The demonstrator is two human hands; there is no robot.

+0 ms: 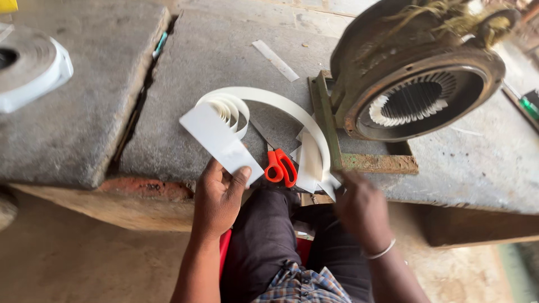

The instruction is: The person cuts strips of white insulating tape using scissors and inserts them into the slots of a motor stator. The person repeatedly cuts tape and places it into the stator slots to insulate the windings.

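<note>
My left hand (218, 193) pinches a flat white paper strip (220, 141); my right hand (362, 207), blurred, grip unclear, touches the white cut sheets (310, 163) at 3 o'clock of the orange-handled scissors (281, 166).

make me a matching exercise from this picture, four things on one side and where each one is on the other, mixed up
Things
1. white strip
2. scissors
3. motor housing
4. tape roll

Places
A. far left on the stone slab
B. lying on the slab between the two hands
C. held up in the left hand
D. on the green metal frame, upper right

Pairs: 1-C, 2-B, 3-D, 4-A

The right hand is blurred, at the folded white paper by the slab's edge.
</note>
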